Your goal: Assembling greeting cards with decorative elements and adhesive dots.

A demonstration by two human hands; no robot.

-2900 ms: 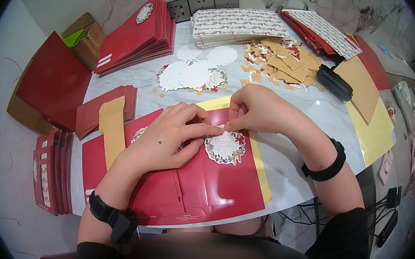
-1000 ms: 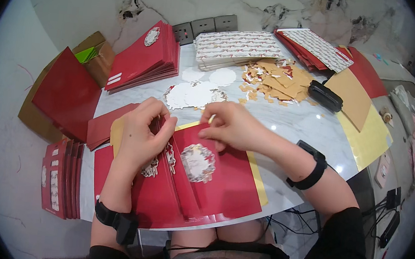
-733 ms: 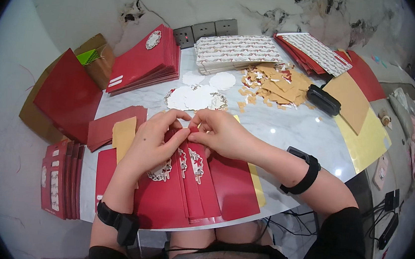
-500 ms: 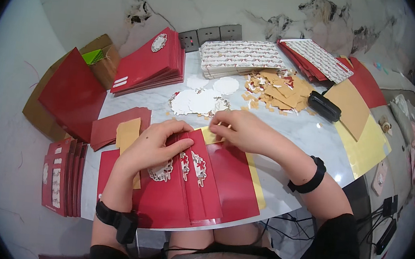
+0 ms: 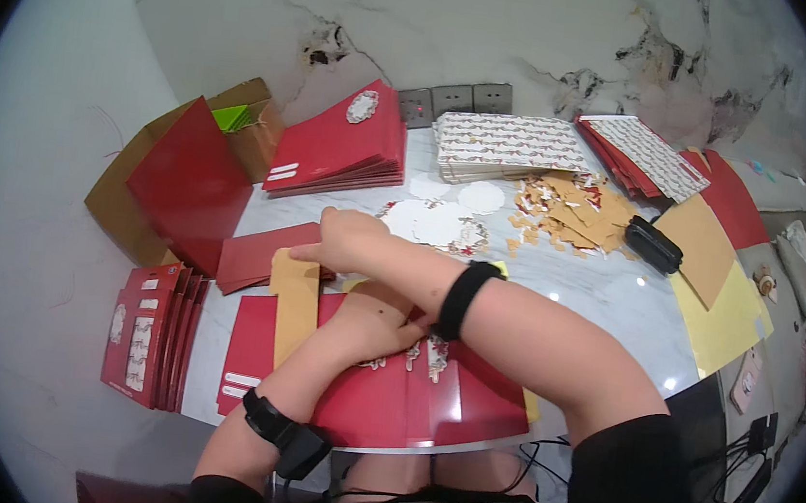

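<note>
Head view: at 6 o'clock our red card sheet [image 5: 378, 412] lies on the table [image 5: 622, 292] bearing ornaments [image 5: 436, 359], so we judge it part done; loose cut-outs [image 5: 435, 223] remain at 12 o'clock. Our right hand [image 5: 354, 240] has its thumb against the tan strip [image 5: 296, 309]'s top end, its grip unclear; our left hand [image 5: 372, 324] rests on the sheet, fingers too hidden to tell.

Apparently a home (grey sofa [image 5: 786, 327] at right), with marbled wall [image 5: 473, 26] and table [image 5: 602, 305].
</note>
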